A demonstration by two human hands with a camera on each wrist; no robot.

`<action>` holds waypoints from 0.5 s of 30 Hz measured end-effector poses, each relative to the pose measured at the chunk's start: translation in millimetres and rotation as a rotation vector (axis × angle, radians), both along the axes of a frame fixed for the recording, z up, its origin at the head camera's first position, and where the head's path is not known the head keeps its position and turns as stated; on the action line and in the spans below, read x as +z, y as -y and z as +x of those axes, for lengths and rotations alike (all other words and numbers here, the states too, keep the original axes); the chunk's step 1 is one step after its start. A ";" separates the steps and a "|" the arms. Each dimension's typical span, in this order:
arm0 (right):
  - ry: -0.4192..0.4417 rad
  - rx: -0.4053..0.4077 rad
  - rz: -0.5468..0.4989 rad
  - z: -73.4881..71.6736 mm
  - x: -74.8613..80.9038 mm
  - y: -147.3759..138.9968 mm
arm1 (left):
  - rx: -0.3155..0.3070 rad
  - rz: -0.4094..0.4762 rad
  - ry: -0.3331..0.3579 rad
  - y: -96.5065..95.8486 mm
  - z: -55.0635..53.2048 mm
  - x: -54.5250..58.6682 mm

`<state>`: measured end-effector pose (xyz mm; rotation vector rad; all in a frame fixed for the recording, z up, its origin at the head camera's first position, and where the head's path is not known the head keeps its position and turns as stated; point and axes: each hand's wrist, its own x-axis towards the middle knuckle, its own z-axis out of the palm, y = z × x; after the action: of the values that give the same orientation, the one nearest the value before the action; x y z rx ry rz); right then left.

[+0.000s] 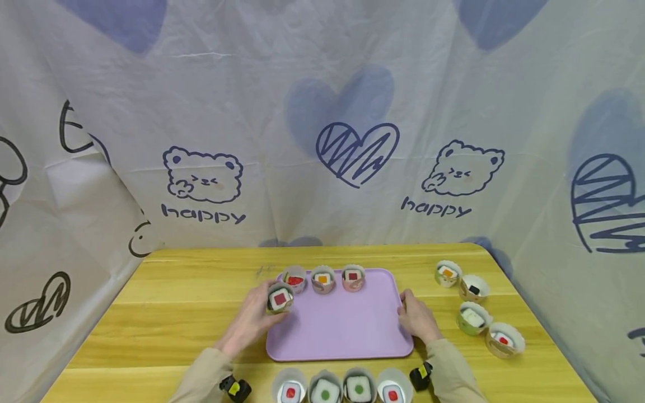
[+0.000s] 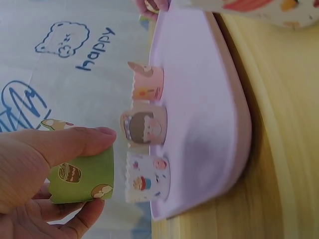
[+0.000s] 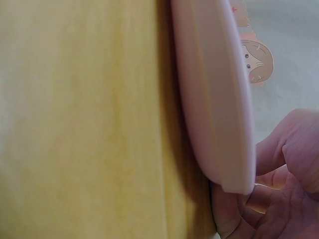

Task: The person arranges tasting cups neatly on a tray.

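Observation:
My left hand (image 1: 253,313) pinches a green paper cup (image 2: 82,172) between thumb and fingers, over the left side of the lilac tray (image 1: 347,330). Inside this cup lies a white sushi piece with a dark red square (image 1: 280,299). Three more cups stand along the tray's back edge: a white cup with red filling (image 1: 295,280), a beige cup with an orange square (image 1: 323,279) and a pink cup with a red square (image 1: 354,277). At the tray's right edge my right hand (image 1: 417,316) grips the rim, thumb above and fingers beneath in the right wrist view.
On the wooden table (image 1: 166,313), several filled cups (image 1: 473,319) stand to the tray's right. A row of several cups (image 1: 325,389), with red or green centres, stands in front of it. A printed cloth (image 1: 282,168) hangs behind the table and at both sides.

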<state>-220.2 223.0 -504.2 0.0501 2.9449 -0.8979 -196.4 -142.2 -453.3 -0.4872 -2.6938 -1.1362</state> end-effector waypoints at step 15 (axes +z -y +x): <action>-0.001 -0.013 0.033 -0.5 1.6 1.1 | -0.112 -0.004 -0.074 -31.2 -8.9 7.6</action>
<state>-220.7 221.9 -502.6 0.0711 2.9642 -0.8506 -205.2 -110.9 -445.7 -0.6747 -2.6350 -1.1178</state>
